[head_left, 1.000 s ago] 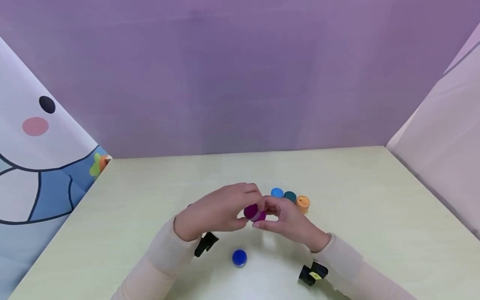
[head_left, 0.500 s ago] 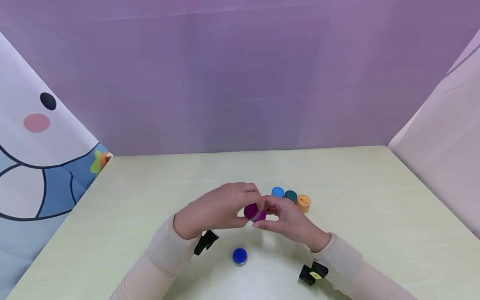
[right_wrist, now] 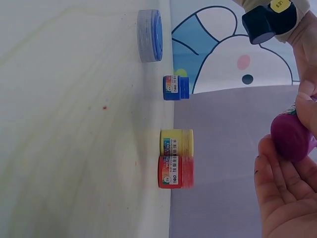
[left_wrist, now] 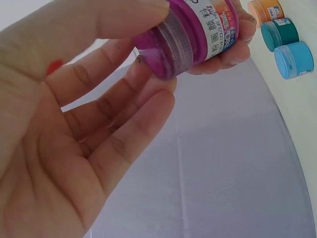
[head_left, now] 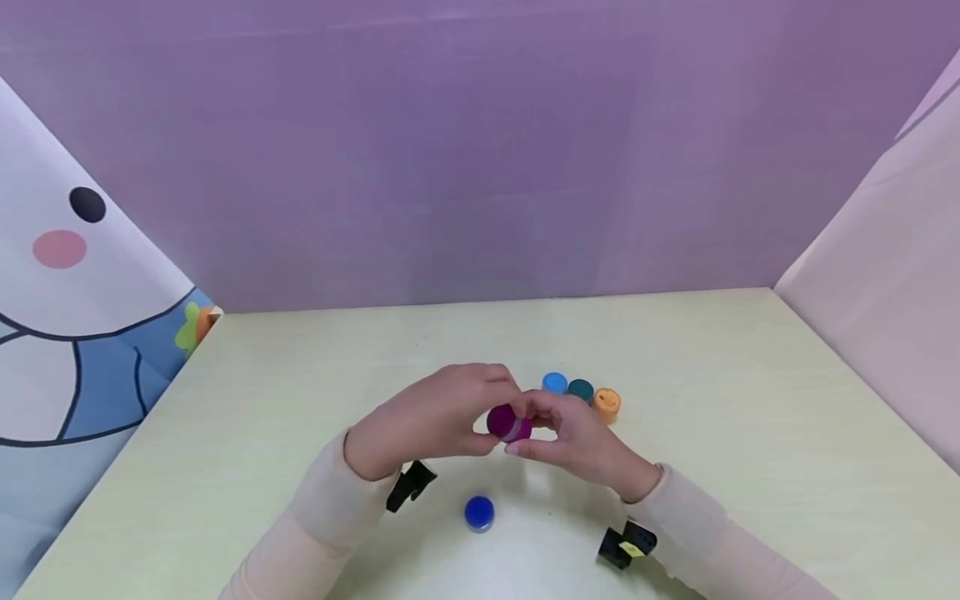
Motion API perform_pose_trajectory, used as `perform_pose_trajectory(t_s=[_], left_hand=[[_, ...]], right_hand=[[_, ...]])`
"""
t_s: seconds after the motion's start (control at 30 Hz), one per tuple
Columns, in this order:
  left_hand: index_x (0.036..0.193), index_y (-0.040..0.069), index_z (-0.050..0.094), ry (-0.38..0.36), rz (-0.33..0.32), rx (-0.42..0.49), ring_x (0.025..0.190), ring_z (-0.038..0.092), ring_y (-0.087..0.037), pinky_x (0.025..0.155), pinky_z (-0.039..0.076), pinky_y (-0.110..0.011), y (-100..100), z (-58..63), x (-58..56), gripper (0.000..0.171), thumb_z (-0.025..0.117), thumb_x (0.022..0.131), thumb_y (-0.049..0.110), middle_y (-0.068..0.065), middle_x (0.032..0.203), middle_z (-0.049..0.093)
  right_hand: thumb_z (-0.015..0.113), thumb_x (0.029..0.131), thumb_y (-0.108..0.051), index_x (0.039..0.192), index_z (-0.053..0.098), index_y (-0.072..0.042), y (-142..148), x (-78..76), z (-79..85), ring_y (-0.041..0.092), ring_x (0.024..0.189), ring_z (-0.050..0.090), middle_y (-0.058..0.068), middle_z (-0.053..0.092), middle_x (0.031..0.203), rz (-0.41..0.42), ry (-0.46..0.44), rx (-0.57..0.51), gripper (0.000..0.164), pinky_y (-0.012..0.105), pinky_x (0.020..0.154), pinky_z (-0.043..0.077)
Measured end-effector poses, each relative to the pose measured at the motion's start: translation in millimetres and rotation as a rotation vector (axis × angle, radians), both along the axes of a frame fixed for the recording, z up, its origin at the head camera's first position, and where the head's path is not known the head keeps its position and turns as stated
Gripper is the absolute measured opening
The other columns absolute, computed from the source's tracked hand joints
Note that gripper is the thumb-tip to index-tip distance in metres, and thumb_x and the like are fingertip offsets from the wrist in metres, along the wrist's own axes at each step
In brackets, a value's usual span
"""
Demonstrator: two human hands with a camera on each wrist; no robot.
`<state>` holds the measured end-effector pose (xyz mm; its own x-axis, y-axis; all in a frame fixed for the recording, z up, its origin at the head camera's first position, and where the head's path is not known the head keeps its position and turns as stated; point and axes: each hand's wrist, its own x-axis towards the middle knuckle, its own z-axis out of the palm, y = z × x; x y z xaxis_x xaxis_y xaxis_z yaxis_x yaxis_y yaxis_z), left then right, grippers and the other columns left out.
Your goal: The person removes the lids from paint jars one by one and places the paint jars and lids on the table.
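Both hands hold one purple paint jar (head_left: 504,423) above the table, tilted on its side. My left hand (head_left: 442,412) pinches the clear-rimmed lid end between thumb and fingers; in the left wrist view the lid (left_wrist: 171,47) faces the palm and the other fingers are spread loosely. Around the labelled body, my right hand (head_left: 577,437) curls thumb and fingers from the other side. The purple base of the jar (right_wrist: 292,136) shows in the right wrist view beside the right fingers (right_wrist: 277,173). The lid appears seated on the jar.
A blue-topped clear container (head_left: 479,513) stands nearer on the table. Light blue (head_left: 554,382), dark green (head_left: 581,390) and orange (head_left: 607,405) jars cluster beyond the right hand. The right wrist view shows blue (right_wrist: 173,88), yellow (right_wrist: 173,143) and red (right_wrist: 171,172) jars.
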<state>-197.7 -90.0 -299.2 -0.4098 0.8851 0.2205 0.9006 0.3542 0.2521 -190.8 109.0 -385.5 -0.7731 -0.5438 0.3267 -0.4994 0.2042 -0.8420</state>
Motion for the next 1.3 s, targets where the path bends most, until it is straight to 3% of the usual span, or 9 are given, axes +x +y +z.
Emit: perform_pose_trajectory(t_s=[0.37, 0.6, 0.87, 1.0, 1.17, 1.3], left_hand=[[0.100, 0.010, 0.064, -0.056, 0.083, 0.041, 0.076, 0.050, -0.007, 0.065, 0.042, -0.015, 2.1, -1.5, 0.6, 0.025, 0.067, 0.074, 0.010, 0.006, 0.088, 0.057], [0.093, 0.012, 0.062, -0.052, 0.144, 0.065, 0.071, 0.051, -0.009, 0.062, 0.043, -0.015, 1.2, -3.7, 2.3, 0.020, 0.071, 0.075, 0.018, 0.007, 0.083, 0.056], [0.088, 0.013, 0.061, -0.029, 0.179, 0.077, 0.066, 0.049, -0.008, 0.058, 0.043, -0.016, 1.7, -5.1, 3.2, 0.019, 0.072, 0.074, 0.021, 0.007, 0.078, 0.053], [0.093, 0.013, 0.061, -0.037, 0.136, 0.075, 0.071, 0.049, -0.007, 0.062, 0.042, -0.016, 0.6, -4.8, 1.0, 0.022, 0.072, 0.075, 0.019, 0.008, 0.084, 0.054], [0.102, 0.013, 0.058, -0.027, -0.025, 0.071, 0.090, 0.047, -0.006, 0.077, 0.039, -0.015, -1.6, -3.2, -1.6, 0.035, 0.071, 0.071, 0.006, 0.006, 0.100, 0.052], [0.099, 0.013, 0.057, -0.032, -0.100, 0.061, 0.093, 0.046, -0.007, 0.079, 0.038, -0.014, -1.9, -2.2, -1.2, 0.039, 0.060, 0.067, -0.009, 0.006, 0.101, 0.051]], right_hand=[[0.070, 0.078, -0.010, 0.108, 0.057, -0.003, -1.6, 6.8, 11.8, 0.016, 0.087, 0.059, 0.004, 0.062, 0.100, -0.015, 0.001, 0.009, 0.033, 0.032, 0.080, 0.048], [0.069, 0.078, -0.006, 0.111, 0.056, -0.002, -4.8, 12.2, 19.5, 0.017, 0.089, 0.058, 0.006, 0.061, 0.105, -0.014, 0.002, -0.008, 0.035, 0.036, 0.081, 0.048], [0.070, 0.078, -0.012, 0.114, 0.056, -0.005, -1.9, 1.8, 2.7, 0.014, 0.090, 0.058, 0.003, 0.060, 0.107, -0.022, -0.004, 0.006, 0.040, 0.033, 0.082, 0.047], [0.069, 0.078, -0.008, 0.112, 0.056, -0.002, -2.3, 3.3, 7.6, 0.015, 0.088, 0.058, 0.005, 0.061, 0.103, -0.018, 0.005, 0.002, 0.037, 0.034, 0.080, 0.048], [0.069, 0.078, -0.005, 0.106, 0.057, 0.000, -2.0, 7.6, 17.4, 0.015, 0.087, 0.059, 0.007, 0.062, 0.098, 0.005, -0.027, -0.009, 0.031, 0.034, 0.079, 0.049], [0.068, 0.079, -0.008, 0.106, 0.057, -0.003, 0.9, 1.3, 7.7, 0.016, 0.092, 0.059, 0.007, 0.062, 0.103, 0.048, -0.088, -0.033, 0.030, 0.034, 0.080, 0.048]])
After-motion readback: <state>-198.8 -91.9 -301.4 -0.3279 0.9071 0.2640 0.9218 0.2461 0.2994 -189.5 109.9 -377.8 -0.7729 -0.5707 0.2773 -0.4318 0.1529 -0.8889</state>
